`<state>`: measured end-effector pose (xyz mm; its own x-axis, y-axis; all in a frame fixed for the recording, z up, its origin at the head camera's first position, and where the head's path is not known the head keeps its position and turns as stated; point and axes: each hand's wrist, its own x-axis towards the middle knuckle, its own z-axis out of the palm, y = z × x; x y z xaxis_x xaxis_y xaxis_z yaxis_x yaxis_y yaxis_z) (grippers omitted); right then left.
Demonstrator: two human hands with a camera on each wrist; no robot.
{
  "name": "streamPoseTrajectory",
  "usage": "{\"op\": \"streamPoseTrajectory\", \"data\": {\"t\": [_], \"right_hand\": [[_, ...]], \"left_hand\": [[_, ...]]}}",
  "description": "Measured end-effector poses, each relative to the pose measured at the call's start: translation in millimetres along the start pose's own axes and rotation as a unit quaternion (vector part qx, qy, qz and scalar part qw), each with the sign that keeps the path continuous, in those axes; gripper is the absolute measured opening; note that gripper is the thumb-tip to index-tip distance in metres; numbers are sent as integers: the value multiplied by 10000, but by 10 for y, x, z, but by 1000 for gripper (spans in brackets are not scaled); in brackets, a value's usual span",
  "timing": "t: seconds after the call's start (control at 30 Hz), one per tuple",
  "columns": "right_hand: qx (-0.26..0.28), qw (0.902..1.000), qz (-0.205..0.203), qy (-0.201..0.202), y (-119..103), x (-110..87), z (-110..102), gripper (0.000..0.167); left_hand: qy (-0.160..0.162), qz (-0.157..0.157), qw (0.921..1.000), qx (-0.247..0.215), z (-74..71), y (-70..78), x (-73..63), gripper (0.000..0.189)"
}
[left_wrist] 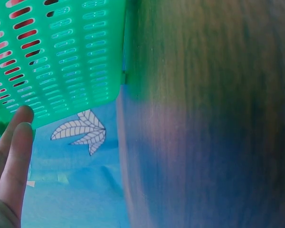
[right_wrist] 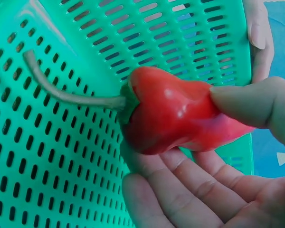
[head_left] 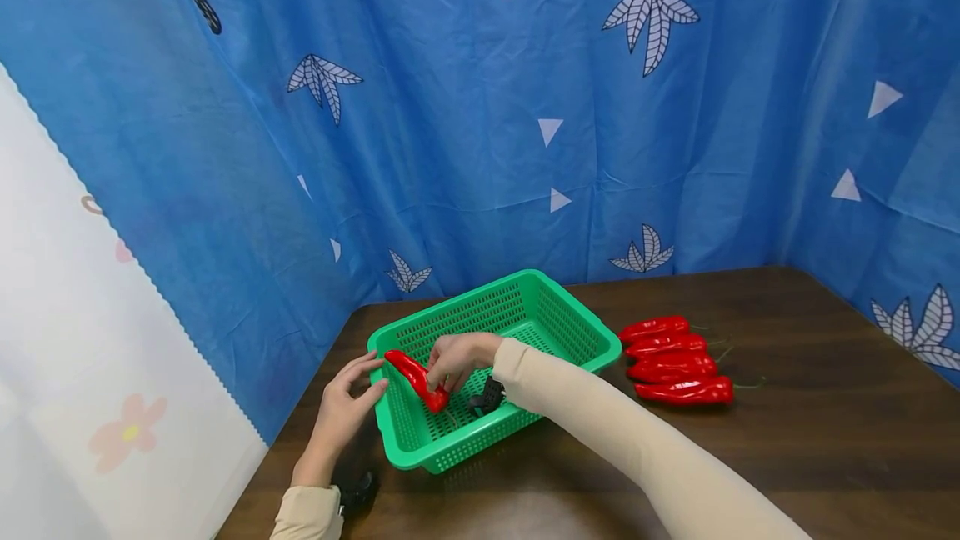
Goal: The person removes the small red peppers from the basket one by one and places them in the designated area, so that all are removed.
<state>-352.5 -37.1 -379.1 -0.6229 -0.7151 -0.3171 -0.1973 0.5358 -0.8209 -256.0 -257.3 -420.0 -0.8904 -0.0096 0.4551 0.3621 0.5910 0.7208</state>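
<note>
A glossy red pepper (head_left: 411,375) with a long curved stem (right_wrist: 71,98) is gripped in my right hand (head_left: 453,359), the thumb on one side and fingers beneath it. That hand reaches into a green plastic basket (head_left: 573,307), over its left part. My left hand (head_left: 347,408) is at the basket's left end, its fingertips right at the rim. In the left wrist view, two straight fingers (left_wrist: 19,156) lie against the slotted basket wall, through which red shows.
Several red peppers (head_left: 675,367) lie in a row on the dark wooden table (head_left: 810,423), right of the basket. Behind the table hangs a blue patterned curtain (head_left: 465,107). A white flowered cloth (head_left: 90,340) hangs at the left.
</note>
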Motion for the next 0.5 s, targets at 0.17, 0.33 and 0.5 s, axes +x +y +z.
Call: {"op": "streamPoseTrajectory", "data": {"t": [0.17,0.33,0.5], "right_hand": [[-3,10000,-13,77,-6,-19,13,7],[131,9996,43,238,-20,-46,22,7],[295,9988,59,375,-26,-69,17,8]], "left_hand": [[31,95,9999,-37,28,-168,25,35],[87,159,9998,-8,41,-204,34,34],[121,182,9998,-41,50,-215,36,35]]}}
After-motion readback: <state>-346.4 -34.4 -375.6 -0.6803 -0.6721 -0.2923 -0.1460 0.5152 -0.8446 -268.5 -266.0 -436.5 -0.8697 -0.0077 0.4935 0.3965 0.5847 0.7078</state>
